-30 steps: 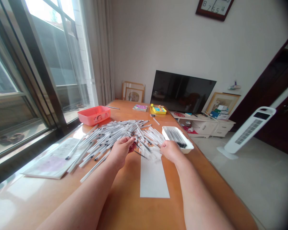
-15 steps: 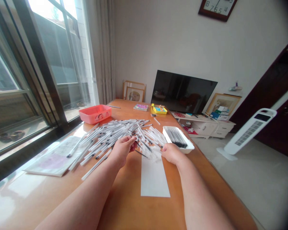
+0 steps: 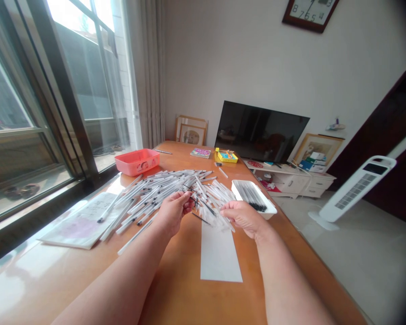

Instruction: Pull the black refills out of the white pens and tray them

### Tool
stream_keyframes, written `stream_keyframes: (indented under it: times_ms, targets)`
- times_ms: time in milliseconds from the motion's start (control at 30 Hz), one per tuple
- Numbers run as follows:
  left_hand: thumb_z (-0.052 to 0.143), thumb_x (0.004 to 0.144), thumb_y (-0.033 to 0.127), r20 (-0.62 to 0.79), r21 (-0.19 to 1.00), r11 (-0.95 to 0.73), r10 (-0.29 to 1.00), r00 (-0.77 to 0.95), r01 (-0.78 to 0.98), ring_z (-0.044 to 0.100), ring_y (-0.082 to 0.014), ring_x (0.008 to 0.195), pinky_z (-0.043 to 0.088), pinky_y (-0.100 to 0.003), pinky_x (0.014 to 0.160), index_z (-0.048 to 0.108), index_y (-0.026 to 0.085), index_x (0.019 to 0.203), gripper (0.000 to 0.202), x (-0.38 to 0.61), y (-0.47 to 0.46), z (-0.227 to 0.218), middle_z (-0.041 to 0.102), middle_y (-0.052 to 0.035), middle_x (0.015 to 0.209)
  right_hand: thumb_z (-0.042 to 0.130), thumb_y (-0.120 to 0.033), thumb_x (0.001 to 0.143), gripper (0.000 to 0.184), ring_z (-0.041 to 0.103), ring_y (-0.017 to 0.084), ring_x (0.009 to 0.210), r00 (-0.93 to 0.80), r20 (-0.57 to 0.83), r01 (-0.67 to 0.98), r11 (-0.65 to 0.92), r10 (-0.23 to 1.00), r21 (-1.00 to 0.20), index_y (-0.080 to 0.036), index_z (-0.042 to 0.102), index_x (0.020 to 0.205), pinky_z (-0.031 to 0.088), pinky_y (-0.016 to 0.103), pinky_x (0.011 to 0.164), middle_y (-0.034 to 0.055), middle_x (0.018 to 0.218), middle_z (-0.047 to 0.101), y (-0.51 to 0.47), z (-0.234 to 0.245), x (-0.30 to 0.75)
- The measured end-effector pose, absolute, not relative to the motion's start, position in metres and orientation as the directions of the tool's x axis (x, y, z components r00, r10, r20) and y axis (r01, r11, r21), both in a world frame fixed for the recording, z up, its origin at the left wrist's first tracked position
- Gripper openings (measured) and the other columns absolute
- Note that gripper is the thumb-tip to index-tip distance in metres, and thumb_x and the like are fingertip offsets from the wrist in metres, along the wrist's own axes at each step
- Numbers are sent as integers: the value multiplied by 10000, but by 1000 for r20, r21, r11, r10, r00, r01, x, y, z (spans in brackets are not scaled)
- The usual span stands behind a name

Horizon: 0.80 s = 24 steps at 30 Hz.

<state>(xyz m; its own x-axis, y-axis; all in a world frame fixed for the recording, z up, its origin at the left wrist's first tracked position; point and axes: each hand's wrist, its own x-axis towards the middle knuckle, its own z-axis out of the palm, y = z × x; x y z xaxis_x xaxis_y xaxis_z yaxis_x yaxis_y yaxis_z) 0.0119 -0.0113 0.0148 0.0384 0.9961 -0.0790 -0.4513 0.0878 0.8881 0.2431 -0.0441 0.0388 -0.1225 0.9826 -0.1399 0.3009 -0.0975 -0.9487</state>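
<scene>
My left hand (image 3: 176, 210) is closed in a pinch on a thin black stick (image 3: 188, 188) at the near side of a heap of pen-like whitish tubes (image 3: 169, 185) with dark ends. My right hand (image 3: 242, 215) has its fingers bent and close together over small clear plastic pieces (image 3: 219, 222); what is between its fingertips is hidden. Those pieces lie on the far end of a white sheet (image 3: 220, 257). Between the hands a loose thin black rod (image 3: 201, 219) rests by the sheet. Beside my right hand stands a white tray (image 3: 271, 209) with several clear, black-ended sticks.
A red plastic basket (image 3: 135, 166) sits at the back left. A paper-covered booklet (image 3: 77, 228) lies on the left of the wooden table (image 3: 179, 293). A small book (image 3: 200, 153) and a yellow box (image 3: 227, 156) are at the far end. A tower fan (image 3: 357, 187) stands right.
My right hand has moved left from the tray's edge to over the clear plastic pieces. My left hand keeps its pinch in nearly the same place. The view has shifted slightly.
</scene>
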Motion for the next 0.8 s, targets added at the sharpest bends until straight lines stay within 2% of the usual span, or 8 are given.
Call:
stream_keyframes:
  times_ms: [200,800]
  targets:
    - [812,729,275,-81,839,66,997,-5,-540,620,-102,671,508,-239,690,653,147,851,238,6,-9,18,678,-49,798,683,-282,683,180,363,90,550,-253,-189,343,-95,949,-934,-168,682,823,243,237,525,-49,611,521,-51,42,232]
    - [822,723,403,-51,898,83,995,86,-432,575,-103,655,433,-230,638,684,143,885,337,11,-17,24,650,-42,756,665,-276,682,174,367,93,555,-238,-169,367,-72,956,-927,-171,682,820,249,239,534,-55,604,516,-52,40,221]
